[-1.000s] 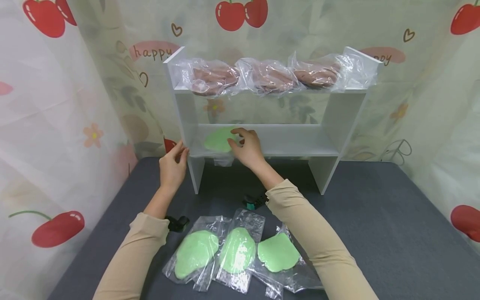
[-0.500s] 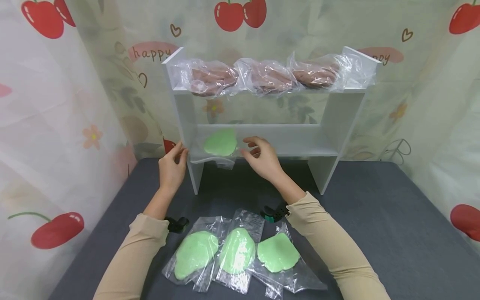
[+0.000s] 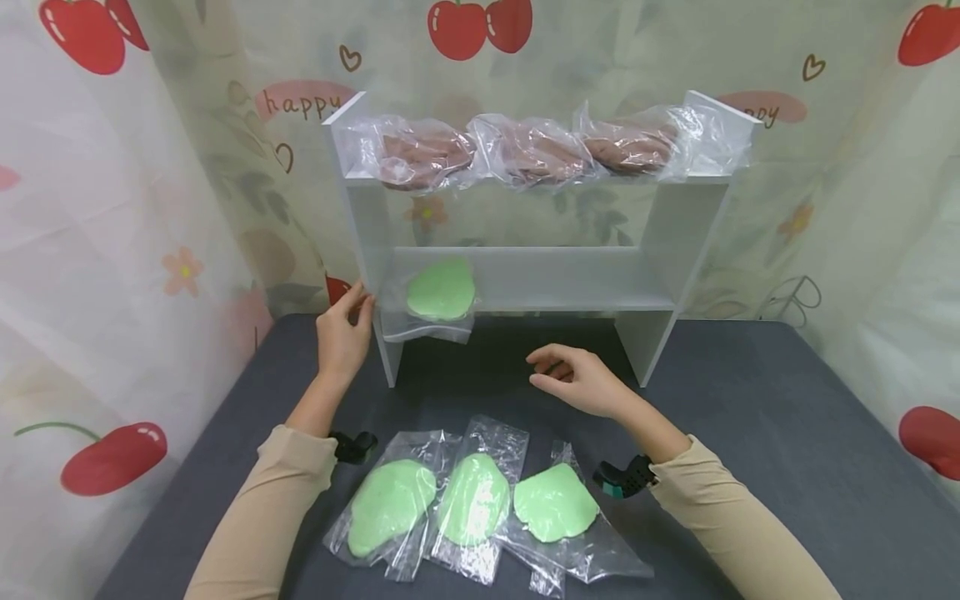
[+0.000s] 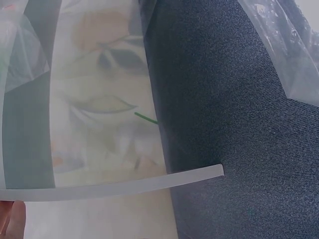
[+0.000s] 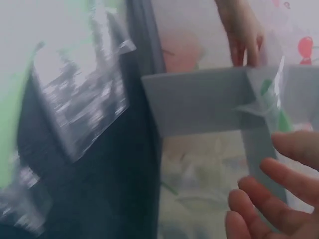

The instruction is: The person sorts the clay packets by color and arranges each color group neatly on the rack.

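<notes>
- Head: green pack lies at the left end of the middle shelf — bag's zip end sticks out past the front edge and droops. Three more green packs sit side by side on the worktop, bags overlapping. Brown packs, three, fill much of the top shelf, plastic spilling over its front.
- Head, hands: left hand has its fingertips at the left panel of the rack, holding no pack. Right hand is empty, fingers loosely bent, above the worktop in front of the rack.
- Left wrist: only a bit of the left hand shows, fingertips at the outer side of the panel; whole-hand pose can't be told from here. Bag corner hangs past the shelf edge.
- Right wrist: blurred. Right hand's fingers spread, nothing in them. Left hand's fingers meet the panel's outside, so it looks like bracing, not gripping.
- Risks, my read: overhanging zip end could get snagged by a sleeve or hand and drag the shelved pack off. Overlapped bags on the worktop may come up two at once. Rack looks light; a hard push with the left hand slack could shift it, and slick brown packs might slide.
</notes>
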`<state>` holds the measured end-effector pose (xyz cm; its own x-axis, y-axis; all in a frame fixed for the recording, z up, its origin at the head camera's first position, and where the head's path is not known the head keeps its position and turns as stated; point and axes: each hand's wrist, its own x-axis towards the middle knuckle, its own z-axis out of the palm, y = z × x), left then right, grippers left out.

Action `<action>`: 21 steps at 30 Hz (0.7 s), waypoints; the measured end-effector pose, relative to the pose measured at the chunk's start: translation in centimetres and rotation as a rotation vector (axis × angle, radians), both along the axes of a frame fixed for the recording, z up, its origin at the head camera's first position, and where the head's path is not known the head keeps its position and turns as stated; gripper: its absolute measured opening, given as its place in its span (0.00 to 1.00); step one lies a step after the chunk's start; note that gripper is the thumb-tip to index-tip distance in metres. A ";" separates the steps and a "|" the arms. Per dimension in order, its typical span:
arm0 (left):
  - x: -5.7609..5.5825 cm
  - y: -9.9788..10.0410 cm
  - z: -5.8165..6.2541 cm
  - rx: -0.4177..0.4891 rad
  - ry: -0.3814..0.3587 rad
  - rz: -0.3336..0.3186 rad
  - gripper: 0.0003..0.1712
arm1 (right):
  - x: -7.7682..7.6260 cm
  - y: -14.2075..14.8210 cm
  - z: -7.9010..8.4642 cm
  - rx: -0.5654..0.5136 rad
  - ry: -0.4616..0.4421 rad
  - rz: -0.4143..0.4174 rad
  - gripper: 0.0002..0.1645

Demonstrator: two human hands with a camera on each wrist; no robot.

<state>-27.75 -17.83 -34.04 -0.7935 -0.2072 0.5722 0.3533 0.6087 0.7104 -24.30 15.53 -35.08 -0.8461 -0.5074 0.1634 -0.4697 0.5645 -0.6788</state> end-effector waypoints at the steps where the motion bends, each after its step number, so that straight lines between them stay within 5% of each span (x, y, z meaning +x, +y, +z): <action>1: 0.0 0.0 0.0 0.001 -0.001 -0.001 0.23 | 0.2 0.4 -0.3 0.011 -0.021 0.016 0.21; 13: -0.1 0.0 -0.1 0.004 0.021 -0.002 0.23 | 1.7 3.7 -3.3 0.102 -0.221 0.224 0.42; 21: -0.2 -0.1 -0.2 0.016 0.009 -0.010 0.23 | 2.4 4.3 -4.7 0.164 -0.274 0.317 0.49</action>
<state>-27.93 -17.90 -34.20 -0.7905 -0.2083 0.5759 0.3659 0.5936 0.7168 -21.92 19.80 -39.79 -0.6458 -0.7488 -0.1491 -0.4523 0.5325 -0.7155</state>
